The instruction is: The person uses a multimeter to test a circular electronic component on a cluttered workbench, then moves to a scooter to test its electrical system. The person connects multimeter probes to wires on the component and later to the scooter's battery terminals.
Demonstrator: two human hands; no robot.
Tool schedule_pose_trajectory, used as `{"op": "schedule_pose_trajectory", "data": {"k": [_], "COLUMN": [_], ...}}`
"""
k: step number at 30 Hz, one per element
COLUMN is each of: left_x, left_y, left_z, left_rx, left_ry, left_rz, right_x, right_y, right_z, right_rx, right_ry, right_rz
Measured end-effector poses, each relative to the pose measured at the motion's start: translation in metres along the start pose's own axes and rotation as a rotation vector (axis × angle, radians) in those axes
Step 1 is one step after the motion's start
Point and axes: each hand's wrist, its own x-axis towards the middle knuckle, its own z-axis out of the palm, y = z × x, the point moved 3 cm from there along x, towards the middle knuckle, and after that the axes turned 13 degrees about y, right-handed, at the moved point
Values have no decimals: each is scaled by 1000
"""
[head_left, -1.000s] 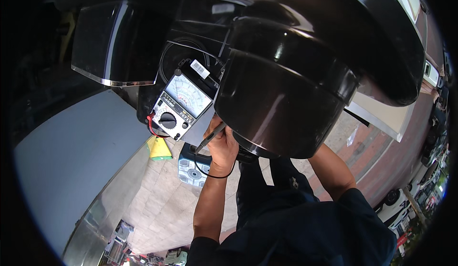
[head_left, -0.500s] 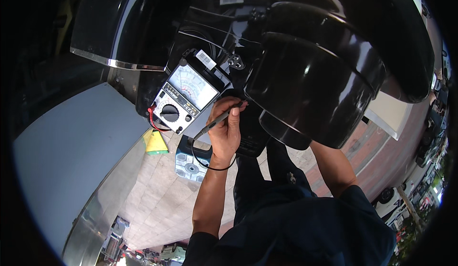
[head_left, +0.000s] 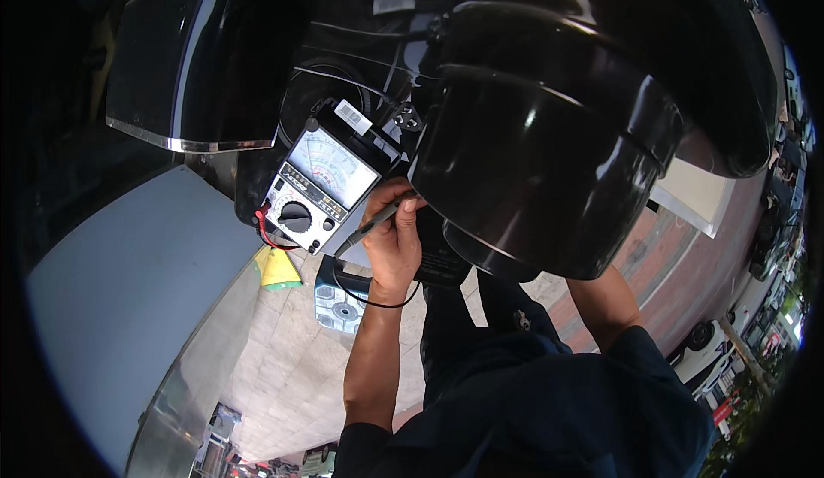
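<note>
My left hand (head_left: 396, 251) is closed on a black test probe (head_left: 372, 226), fingers pinched near its front end. The probe's front end goes out of sight beside a large glossy black rounded housing (head_left: 545, 156). A black lead loops from the probe under my wrist. Just left of my fingers, a white analog multimeter (head_left: 318, 188) lies tilted, with a dial, a round selector knob and a red lead (head_left: 264, 226) plugged in. My right forearm (head_left: 605, 306) reaches up behind the housing, which hides that hand.
A power plug (head_left: 407, 117) on a cable lies beyond the multimeter. Below it are a yellow object (head_left: 277, 268) and a blue-and-grey case (head_left: 339, 305) on the paved floor. A grey panel (head_left: 129, 263) stands left, a black metal-edged box (head_left: 193, 75) at upper left. Parked vehicles (head_left: 699, 349) line the right.
The view has shifted a little, so the housing and multimeter sit further left. My left hand, still holding the probe, is now partly tucked against the housing's lower left edge.
</note>
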Motion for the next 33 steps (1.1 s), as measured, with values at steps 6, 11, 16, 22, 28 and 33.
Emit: {"op": "schedule_pose_trajectory", "data": {"k": [6,11,16,22,28,33], "left_x": [-2,-2,0,-4,-5,-9], "left_y": [-2,-2,0,-6,-8,-12], "left_z": [-3,-2,-1,-2,0,-1], "left_rx": [121,123,131,143,180,134], "left_ry": [12,10,1,-2,29,33], "left_rz": [40,39,76,61,96,1], "right_x": [-4,-5,-6,-5,-5,-5], "right_y": [1,2,4,6,9,10], "right_z": [-1,0,2,2,5,7], "right_rx": [8,18,19,30,41,49], "right_ry": [-6,-10,-13,-21,-33,-41], "right_rz": [15,21,26,37,45,53]}}
